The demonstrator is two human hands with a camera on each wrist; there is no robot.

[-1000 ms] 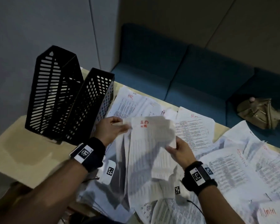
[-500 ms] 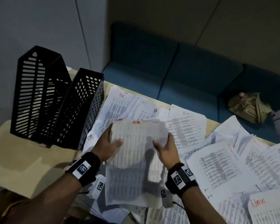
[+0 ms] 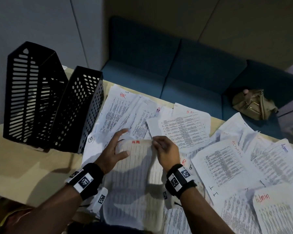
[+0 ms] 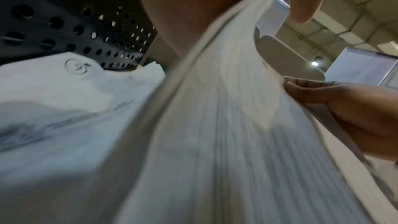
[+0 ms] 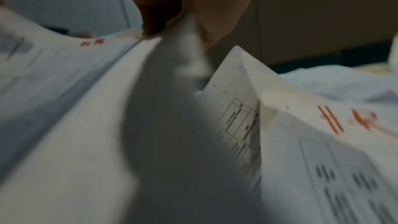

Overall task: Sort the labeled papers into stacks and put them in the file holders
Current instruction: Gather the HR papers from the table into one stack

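Two hands hold one stack of papers [image 3: 135, 168] marked with a red label at its top edge, low over the worktop [image 3: 32, 169] near the front edge. The left hand [image 3: 114, 150] lies on the stack's left side with thumb on top and the fingers [image 3: 123, 132] spread past the upper edge; whether they curl under the sheets I cannot tell. The right hand [image 3: 166, 152] pinches the top right corner between thumb and curled fingers [image 5: 211, 14]. Loose papers [image 3: 183, 130] labelled HR, Admin and IT lie scattered and overlapping across the worktop around the stack. Two black perforated file holders [image 3: 56, 105] stand side by side at the left, just beside the paper spread. A tan bag [image 3: 254, 103] sits on the blue sofa [image 3: 193, 68] behind.
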